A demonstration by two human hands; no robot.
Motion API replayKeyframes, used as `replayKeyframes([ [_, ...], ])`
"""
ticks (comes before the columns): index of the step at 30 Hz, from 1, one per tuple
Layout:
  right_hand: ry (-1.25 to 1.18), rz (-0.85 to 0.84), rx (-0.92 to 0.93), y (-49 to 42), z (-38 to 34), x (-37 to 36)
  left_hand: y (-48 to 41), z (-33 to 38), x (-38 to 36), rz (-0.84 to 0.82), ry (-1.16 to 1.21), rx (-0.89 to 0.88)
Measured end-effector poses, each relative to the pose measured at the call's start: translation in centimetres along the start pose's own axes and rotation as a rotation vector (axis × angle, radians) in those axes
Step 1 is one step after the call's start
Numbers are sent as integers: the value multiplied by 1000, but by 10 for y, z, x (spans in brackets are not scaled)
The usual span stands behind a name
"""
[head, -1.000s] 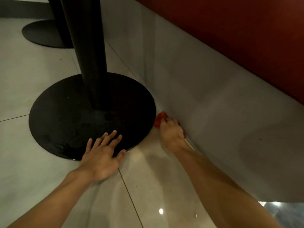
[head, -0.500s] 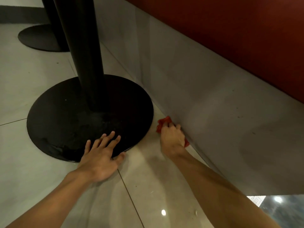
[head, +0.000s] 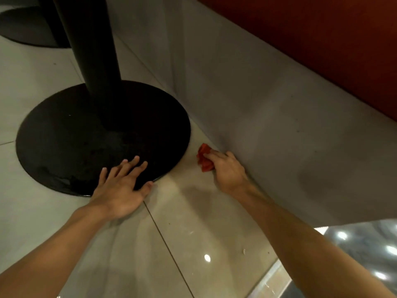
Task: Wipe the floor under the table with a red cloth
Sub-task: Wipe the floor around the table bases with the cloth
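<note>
Right hand (head: 229,172) has slid red cloth (head: 204,161) away from the table base (head: 86,138).

Tiled floor (head: 204,224), grey wall (head: 268,125), black table base (head: 75,136)

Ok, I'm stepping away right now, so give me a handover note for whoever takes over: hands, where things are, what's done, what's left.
Left hand: open, fingers spread, resting on the near edge of the black table base.
Right hand: grips the bunched red cloth, pressing it to the floor at the foot of the wall, just right of the base.
Done: wiping is under way; how much is covered cannot be told.
Left: probably the strip along the wall and the floor round the base; a pale speck lies nearer you.
</note>
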State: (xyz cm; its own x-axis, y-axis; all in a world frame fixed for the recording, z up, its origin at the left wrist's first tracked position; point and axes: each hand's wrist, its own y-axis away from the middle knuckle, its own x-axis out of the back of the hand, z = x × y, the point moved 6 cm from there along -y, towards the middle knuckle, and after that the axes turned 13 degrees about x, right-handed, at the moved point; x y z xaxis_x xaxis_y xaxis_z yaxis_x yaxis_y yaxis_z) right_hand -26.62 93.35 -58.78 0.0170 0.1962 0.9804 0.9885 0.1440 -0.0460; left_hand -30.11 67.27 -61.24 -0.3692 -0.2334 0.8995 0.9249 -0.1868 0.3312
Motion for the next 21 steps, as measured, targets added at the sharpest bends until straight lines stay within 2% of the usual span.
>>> replayKeyframes([
  [10,-31,62,-130,127,16,5,-5,-5,-2,-41,0,-27],
  [16,-8,-28,-257,162,16,20,-6,-7,-2,-64,-31,-14],
  [21,-39,95,-277,200,22,18,-7,-7,-5,-24,-74,-29],
])
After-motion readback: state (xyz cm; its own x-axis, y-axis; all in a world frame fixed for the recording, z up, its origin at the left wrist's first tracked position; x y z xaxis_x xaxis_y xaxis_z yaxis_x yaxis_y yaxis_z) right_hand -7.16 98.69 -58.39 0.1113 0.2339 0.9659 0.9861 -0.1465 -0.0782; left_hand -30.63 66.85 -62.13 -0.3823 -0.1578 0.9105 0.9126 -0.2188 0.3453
